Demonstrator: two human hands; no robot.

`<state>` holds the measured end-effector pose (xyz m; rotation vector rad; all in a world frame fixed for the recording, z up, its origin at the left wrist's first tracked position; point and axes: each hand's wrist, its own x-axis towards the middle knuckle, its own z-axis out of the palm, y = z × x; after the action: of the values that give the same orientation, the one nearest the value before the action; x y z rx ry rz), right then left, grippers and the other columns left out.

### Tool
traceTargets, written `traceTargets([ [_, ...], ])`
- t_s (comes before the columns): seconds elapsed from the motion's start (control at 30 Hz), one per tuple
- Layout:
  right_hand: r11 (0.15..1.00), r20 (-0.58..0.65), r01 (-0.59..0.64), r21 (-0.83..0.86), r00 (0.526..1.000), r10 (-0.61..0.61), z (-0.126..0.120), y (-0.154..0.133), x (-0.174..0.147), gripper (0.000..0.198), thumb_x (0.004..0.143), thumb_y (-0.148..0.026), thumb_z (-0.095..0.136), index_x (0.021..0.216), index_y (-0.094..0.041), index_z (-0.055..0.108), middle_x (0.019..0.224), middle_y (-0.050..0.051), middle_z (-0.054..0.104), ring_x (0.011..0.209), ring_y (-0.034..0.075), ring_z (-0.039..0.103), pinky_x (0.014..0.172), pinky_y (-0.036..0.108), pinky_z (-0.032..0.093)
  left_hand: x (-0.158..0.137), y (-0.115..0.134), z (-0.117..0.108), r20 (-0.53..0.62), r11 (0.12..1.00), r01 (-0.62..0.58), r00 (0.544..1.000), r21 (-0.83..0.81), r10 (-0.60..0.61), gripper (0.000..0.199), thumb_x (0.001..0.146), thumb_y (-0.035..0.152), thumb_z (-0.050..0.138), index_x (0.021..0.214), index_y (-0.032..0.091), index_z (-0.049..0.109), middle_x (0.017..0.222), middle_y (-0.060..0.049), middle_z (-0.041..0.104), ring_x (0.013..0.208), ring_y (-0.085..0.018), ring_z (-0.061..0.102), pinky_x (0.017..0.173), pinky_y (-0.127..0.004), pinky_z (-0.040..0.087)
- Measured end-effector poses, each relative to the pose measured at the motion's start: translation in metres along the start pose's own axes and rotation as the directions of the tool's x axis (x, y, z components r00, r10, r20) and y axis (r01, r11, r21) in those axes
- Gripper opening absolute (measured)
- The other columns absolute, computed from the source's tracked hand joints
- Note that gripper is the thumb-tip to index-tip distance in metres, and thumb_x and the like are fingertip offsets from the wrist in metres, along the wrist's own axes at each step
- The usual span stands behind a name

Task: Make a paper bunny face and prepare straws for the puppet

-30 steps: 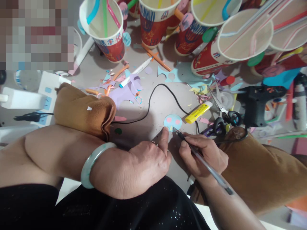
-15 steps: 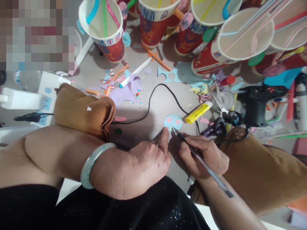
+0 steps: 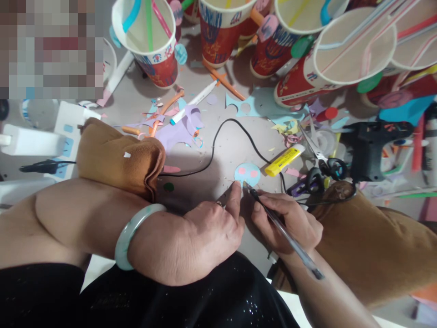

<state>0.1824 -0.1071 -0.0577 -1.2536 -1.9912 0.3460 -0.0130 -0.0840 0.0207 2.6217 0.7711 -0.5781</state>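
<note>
A small light-blue paper oval (image 3: 247,176) with two pink round spots lies flat on the table. My left hand (image 3: 208,232), wearing a ring, rests on the table with its index finger stretched out; that fingertip touches the lower left edge of the oval. The other fingers are curled under and partly hidden. In my right hand (image 3: 290,223) a clear-barrelled pen (image 3: 285,234) is pinched, its tip at the lower edge of the oval. Just right of the oval is a yellow glue-stick-like piece or small packet (image 3: 284,161) with printing.
Red-and-white paper cups (image 3: 155,59) with straws line the far side. Scissors (image 3: 319,159) and a black glue gun (image 3: 368,148) lie at right. A black cord (image 3: 218,132) loops across the table. A white-barrelled marker (image 3: 196,101) lies among paper scraps. A power strip (image 3: 68,132) is at left.
My right hand and the pen have shifted slightly left, with the pen tip moving a little along the lower edge of the oval. My left hand stays in place.
</note>
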Motion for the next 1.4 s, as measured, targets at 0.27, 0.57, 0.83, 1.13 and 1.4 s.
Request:
traceTargets([
  [0.27,1.000,0.001,-0.025,0.009,1.000,0.025,0.000,0.000,-0.003,0.021,0.084,-0.013,0.080,0.099,-0.022,0.069,0.088,0.003,0.082,0.076,0.020,0.081,0.064,0.027,0.067,0.000,-0.002,-0.005,0.028,0.999,-0.021,0.999,0.036,0.020,0.048,0.100,0.013,0.049,0.146,0.004,0.061,0.154,-0.038,0.045,0.060,-0.018,0.075,0.047,-0.025,0.054],
  [0.57,0.999,0.004,-0.030,0.015,1.000,0.030,-0.001,-0.003,0.002,0.019,0.085,-0.010,0.078,0.099,-0.021,0.069,0.089,0.004,0.082,0.075,0.020,0.081,0.063,0.026,0.067,0.001,-0.003,-0.007,0.039,0.999,-0.031,0.999,0.025,0.030,0.046,0.098,0.012,0.052,0.142,0.005,0.065,0.155,-0.037,0.046,0.060,-0.017,0.074,0.046,-0.024,0.052],
  [0.83,0.999,0.017,-0.038,0.018,0.999,0.038,-0.001,-0.002,-0.002,0.020,0.085,-0.012,0.079,0.098,-0.024,0.070,0.087,0.002,0.082,0.077,0.022,0.082,0.065,0.028,0.068,0.001,-0.001,-0.007,0.060,0.999,-0.018,0.998,0.036,0.015,0.048,0.099,0.013,0.052,0.145,0.004,0.061,0.155,-0.038,0.044,0.061,-0.017,0.074,0.048,-0.025,0.053],
  [1.13,0.999,0.033,0.002,0.044,0.999,-0.004,-0.001,0.001,0.000,0.019,0.085,-0.011,0.079,0.098,-0.021,0.069,0.086,0.003,0.081,0.079,0.020,0.082,0.067,0.026,0.068,0.000,-0.001,-0.003,0.023,0.999,-0.026,0.999,0.037,0.025,0.049,0.099,0.012,0.051,0.147,0.005,0.061,0.154,-0.038,0.046,0.060,-0.018,0.074,0.046,-0.025,0.052],
  [1.4,0.998,0.024,0.017,0.065,1.000,-0.018,-0.004,-0.001,0.000,0.019,0.084,-0.010,0.079,0.096,-0.020,0.067,0.085,0.004,0.080,0.079,0.021,0.082,0.066,0.027,0.068,-0.001,-0.001,0.002,-0.031,1.000,-0.009,0.999,0.015,0.010,0.051,0.096,0.010,0.054,0.146,0.007,0.062,0.156,-0.036,0.044,0.058,-0.019,0.074,0.043,-0.026,0.052],
])
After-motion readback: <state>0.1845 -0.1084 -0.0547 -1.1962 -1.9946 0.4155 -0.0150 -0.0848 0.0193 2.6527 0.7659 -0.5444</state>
